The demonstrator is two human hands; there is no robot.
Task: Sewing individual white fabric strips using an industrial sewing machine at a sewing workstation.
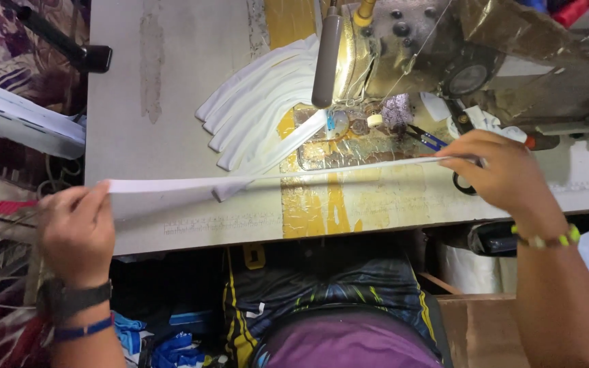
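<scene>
Both hands [76,228] [506,170] stretching white fabric strip [274,178], sewing machine [431,48]

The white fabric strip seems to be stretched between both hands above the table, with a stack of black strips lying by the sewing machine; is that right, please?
Not quite: the stack of strips is white, not black. The head view shows the white fabric strip stretched between the left hand and right hand above the table, beside the sewing machine.

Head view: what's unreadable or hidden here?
- Scissors: only a black handle loop shows; the right hand covers the rest.
- Sewing machine: cut off by the top edge.
- Needle area: too small and cluttered.
- Long white fabric strip: both ends hidden inside left hand and right hand.
</scene>
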